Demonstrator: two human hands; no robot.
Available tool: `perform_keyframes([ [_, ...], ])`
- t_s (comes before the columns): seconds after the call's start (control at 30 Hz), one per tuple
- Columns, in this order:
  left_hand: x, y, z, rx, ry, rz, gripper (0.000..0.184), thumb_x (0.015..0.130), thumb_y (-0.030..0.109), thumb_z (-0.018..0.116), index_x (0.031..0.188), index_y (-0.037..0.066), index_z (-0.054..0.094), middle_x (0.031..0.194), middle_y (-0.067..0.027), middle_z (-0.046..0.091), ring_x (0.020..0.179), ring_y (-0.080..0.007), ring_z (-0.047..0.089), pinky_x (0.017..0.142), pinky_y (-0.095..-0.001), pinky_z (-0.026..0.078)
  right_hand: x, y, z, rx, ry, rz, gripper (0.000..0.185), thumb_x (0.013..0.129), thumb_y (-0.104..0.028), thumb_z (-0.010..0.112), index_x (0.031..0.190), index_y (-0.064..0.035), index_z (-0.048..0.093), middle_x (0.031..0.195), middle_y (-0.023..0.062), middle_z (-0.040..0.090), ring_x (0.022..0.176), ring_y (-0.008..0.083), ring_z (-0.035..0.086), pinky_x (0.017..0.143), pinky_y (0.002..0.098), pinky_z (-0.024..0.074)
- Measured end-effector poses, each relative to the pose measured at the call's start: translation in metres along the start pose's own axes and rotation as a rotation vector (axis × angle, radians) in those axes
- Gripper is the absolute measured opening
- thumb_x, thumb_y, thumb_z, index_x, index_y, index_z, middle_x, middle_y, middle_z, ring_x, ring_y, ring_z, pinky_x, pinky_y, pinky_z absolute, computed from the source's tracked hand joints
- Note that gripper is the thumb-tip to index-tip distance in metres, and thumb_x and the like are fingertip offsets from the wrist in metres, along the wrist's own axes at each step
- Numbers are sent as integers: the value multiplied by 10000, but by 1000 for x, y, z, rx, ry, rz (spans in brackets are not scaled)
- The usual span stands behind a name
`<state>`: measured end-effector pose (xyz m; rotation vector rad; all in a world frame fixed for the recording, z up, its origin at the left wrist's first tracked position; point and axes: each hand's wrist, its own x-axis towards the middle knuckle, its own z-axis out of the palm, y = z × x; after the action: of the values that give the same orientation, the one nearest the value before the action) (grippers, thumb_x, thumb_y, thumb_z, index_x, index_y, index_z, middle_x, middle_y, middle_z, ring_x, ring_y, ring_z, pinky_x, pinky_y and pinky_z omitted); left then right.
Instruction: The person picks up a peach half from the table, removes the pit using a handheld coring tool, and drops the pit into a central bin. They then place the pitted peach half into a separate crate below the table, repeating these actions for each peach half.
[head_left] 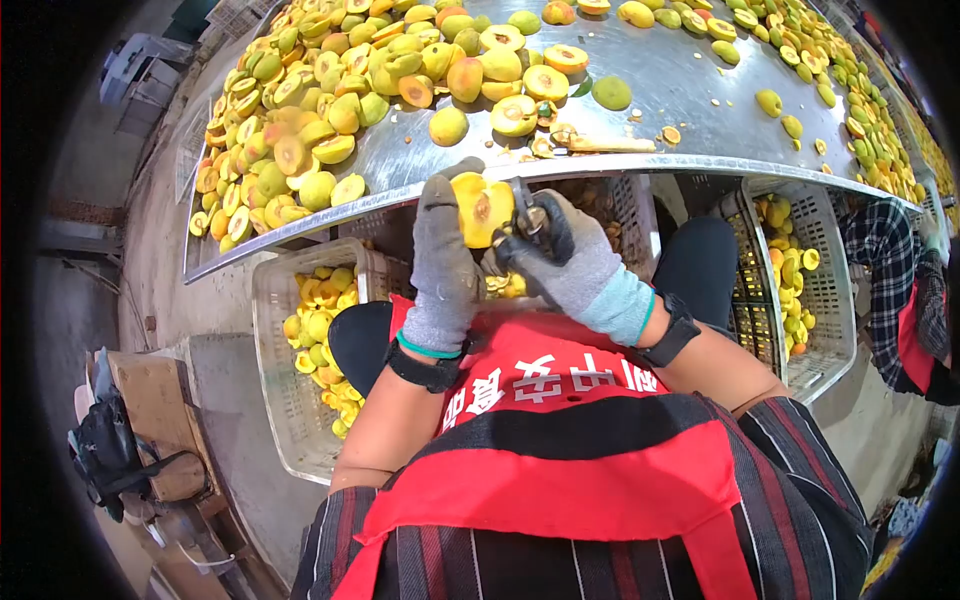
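Observation:
My left hand [447,255], in a grey work glove, is closed round a halved yellow peach [485,208]. The cut face with its brown-red centre is turned up toward me. My right hand [565,240], in a grey glove with dark fingertips, is closed on a small dark metal tool [522,203] at the peach's right edge. Much of the tool is hidden by the fingers. Both hands are just in front of the metal table's near edge, above my red apron. Below them, part of another yellow fruit piece [508,286] shows.
Halved peaches [330,110] are heaped on the metal table [680,110]. Near its edge lies a pale wooden stick-like handle [610,145] among scraps. Crates of fruit stand by my left [285,400] and right [835,340] knees. Another person in a plaid sleeve [878,270] is at the right.

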<state>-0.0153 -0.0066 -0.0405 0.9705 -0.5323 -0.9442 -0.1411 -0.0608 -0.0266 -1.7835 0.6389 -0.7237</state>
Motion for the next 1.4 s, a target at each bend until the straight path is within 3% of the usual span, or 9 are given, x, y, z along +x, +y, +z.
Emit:
perform_keyframes([
  [0.03, -2, 6, 2, -75, -13, -77, 496, 935, 452, 344, 1152, 28, 483, 1018, -107, 574, 904, -190, 580, 811, -322, 487, -2, -1, -4, 58, -25, 173, 347, 785, -211, 628, 1036, -18, 486, 857, 181, 603, 805, 366, 594, 684, 401, 484],
  [0.4, 4, 3, -4, 367, -104, 231, 417, 957, 359, 351, 1146, 4, 461, 1011, -93, 538, 938, -132, 522, 826, -274, 444, 2, -5, -8, -413, -167, -65, 329, 814, -284, 548, 918, 22, 488, 762, 245, 581, 721, 404, 582, 618, 457, 465],
  [0.73, 0, 18, -10, 690, -96, 352, 314, 928, 243, 392, 1042, -13, 534, 993, -94, 559, 891, -149, 535, 806, -288, 442, 0, 5, 6, -151, -230, 14, 221, 848, -189, 520, 934, 10, 475, 778, 237, 556, 748, 391, 562, 616, 421, 447],
  [0.8, 1, 23, -10, 841, -108, 325, 277, 904, 199, 416, 1023, -19, 540, 988, -91, 563, 889, -149, 534, 791, -283, 448, 3, 4, 3, -546, -458, -19, 216, 851, -193, 514, 927, 6, 481, 804, 229, 554, 759, 376, 559, 633, 399, 452],
  [0.93, -4, 16, 0, 632, -13, 284, 290, 890, 219, 459, 1039, -23, 522, 1002, -91, 555, 899, -150, 526, 791, -279, 446, 1, 4, 13, -402, -305, -35, 205, 841, -179, 518, 930, 1, 479, 814, 219, 557, 755, 363, 561, 647, 393, 458],
  [1.0, -6, 14, 4, 833, 38, 411, 363, 955, 301, 352, 1049, 0, 532, 996, -104, 553, 885, -152, 520, 792, -282, 428, 1, -2, 14, -16, -245, 237, 214, 827, -165, 526, 947, 5, 474, 817, 215, 564, 760, 355, 570, 656, 395, 467],
  [1.23, -6, 13, 3, 881, 11, 537, 401, 949, 338, 367, 1077, -8, 523, 1013, -101, 549, 907, -164, 517, 823, -288, 420, 6, -11, 3, -426, -376, 131, 261, 826, -194, 550, 984, 1, 477, 818, 180, 574, 744, 311, 579, 667, 376, 458],
  [1.3, -1, 17, -6, 718, -87, 393, 334, 910, 283, 460, 1036, -21, 517, 988, -91, 549, 876, -142, 528, 770, -268, 453, 9, -12, 1, -2, -422, 229, 266, 825, -194, 552, 972, 13, 471, 804, 204, 572, 761, 345, 584, 652, 395, 461],
  [1.4, 0, 29, 2, 751, -93, 378, 264, 915, 223, 458, 994, -17, 536, 911, -66, 557, 800, -102, 526, 699, -251, 458, 5, -1, 6, -13, -372, 203, 256, 832, -209, 536, 937, 15, 473, 802, 215, 569, 743, 360, 580, 645, 401, 461],
])
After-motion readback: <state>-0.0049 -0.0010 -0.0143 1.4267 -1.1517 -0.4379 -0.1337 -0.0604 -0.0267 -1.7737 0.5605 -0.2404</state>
